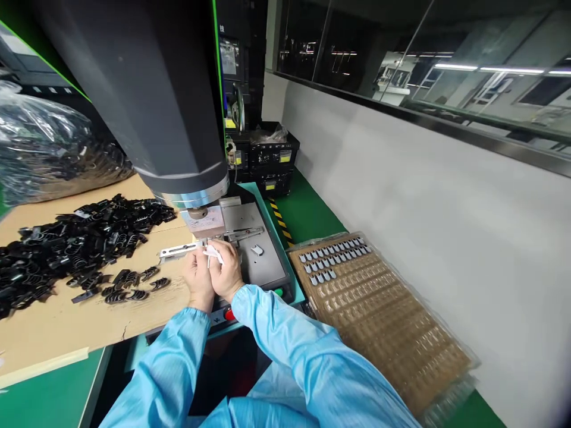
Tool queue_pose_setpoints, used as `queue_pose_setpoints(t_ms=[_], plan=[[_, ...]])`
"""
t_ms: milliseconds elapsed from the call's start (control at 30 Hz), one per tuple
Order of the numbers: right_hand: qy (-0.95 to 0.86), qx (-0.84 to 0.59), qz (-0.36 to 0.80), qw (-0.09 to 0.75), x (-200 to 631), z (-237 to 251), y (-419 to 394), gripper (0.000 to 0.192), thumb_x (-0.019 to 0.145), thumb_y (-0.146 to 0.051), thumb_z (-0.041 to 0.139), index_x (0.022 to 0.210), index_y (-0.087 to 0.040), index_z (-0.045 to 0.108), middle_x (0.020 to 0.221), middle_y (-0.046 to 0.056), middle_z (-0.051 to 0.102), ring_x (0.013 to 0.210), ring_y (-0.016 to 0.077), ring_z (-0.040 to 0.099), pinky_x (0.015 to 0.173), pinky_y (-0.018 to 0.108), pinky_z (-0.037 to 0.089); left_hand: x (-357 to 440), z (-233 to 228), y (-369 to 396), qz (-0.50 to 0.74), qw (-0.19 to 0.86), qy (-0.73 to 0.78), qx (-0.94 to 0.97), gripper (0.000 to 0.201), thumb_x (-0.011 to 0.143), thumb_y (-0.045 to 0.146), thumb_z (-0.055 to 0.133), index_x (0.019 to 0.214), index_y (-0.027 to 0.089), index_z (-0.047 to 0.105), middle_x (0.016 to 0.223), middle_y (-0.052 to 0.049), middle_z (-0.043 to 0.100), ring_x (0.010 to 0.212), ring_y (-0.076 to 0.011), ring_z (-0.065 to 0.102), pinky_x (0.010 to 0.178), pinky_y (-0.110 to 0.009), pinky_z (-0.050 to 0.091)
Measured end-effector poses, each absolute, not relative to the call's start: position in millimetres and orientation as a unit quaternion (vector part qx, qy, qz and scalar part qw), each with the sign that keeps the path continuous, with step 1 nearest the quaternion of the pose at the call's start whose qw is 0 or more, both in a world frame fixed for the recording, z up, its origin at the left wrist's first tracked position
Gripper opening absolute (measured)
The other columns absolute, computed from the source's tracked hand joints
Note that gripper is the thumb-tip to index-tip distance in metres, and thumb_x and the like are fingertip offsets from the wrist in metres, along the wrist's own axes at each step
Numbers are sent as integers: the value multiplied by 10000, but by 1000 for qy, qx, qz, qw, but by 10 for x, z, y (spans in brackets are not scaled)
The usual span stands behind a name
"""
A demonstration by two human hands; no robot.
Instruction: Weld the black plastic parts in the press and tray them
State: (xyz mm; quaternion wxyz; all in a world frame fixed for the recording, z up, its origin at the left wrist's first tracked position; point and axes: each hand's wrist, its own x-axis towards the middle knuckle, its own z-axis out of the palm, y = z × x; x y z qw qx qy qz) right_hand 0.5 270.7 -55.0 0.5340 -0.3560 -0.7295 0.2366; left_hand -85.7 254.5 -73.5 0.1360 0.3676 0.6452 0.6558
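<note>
A heap of black clips (pixel 75 244) lies left of the press (pixel 196 196). In front of the press, the left hand (pixel 198 279) and right hand (pixel 228 270) meet, pinching a white part (pixel 213 254). Right of the press sits a tray (pixel 401 333).

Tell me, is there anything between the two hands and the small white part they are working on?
Nothing visible. The left hand and the right hand are side by side, and both pinch the small white part directly at the front edge of the grey machine plate, below the press head.
</note>
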Motion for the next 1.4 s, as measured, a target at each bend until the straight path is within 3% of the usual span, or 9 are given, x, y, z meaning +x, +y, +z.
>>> queue_pose_setpoints(t_ms=[167,400,767,933,1100,1200,1300,1400], plan=[[-713,-422,209,519,79,-606,2707,453,998,-170,560,1441,-174,653,1385,124,700,1339,241,616,1224,394,491,-841,-678,2567,631,69,663,396,447,1057,586,490,879,216,664,885,-57,642,899,-237,596,902,-402,469],[-695,-502,180,482,134,-578,2711,602,922,-89,596,1516,-185,613,1441,132,665,1392,254,576,1266,416,448,-856,-611,2609,591,5,677,438,370,1052,516,520,825,244,628,864,-87,643,943,-286,582,995,-474,428],[-713,-566,110,400,155,-521,2689,611,957,-218,641,1565,-241,590,1603,130,553,1486,311,517,1275,481,415,-1032,-573,2527,564,-33,682,464,375,1060,526,513,799,262,564,864,-92,639,933,-290,560,957,-463,409],[-724,-571,96,375,182,-533,2705,653,971,-261,650,1610,-184,539,1631,170,521,1540,345,440,1299,527,365,-1087,-523,2454,565,-42,668,483,378,1078,518,463,837,255,586,903,-91,659,950,-281,591,972,-459,435],[-732,-543,98,400,197,-512,2705,554,988,-238,603,1538,-170,590,1596,168,550,1538,318,445,1314,501,352,-1119,-474,2183,566,-63,658,492,316,1071,502,495,996,234,644,1058,-128,708,1134,-310,637,1103,-509,443],[-732,-503,111,445,205,-511,2710,487,1008,-214,556,1489,-168,616,1554,157,589,1518,282,479,1320,469,359,-1109,-508,1931,514,-66,623,586,319,1039,473,581,1213,222,674,1282,-160,724,1358,-342,608,1227,-557,389],[-727,-487,119,470,264,-524,2707,446,1049,-206,487,1469,-164,629,1534,148,612,1503,254,507,1318,445,378,-1077,-587,1798,396,-58,606,688,532,1029,465,603,1500,217,604,1624,-184,561,1615,-396,381,1338,-634,219],[-763,-463,107,438,419,-519,2678,452,1058,-228,518,1492,-182,637,1593,117,587,1593,269,414,1364,474,313,-1040,-670,1841,305,-57,610,729,634,1041,494,562,1612,221,541,1756,-170,405,1677,-425,246,1357,-691,80]])
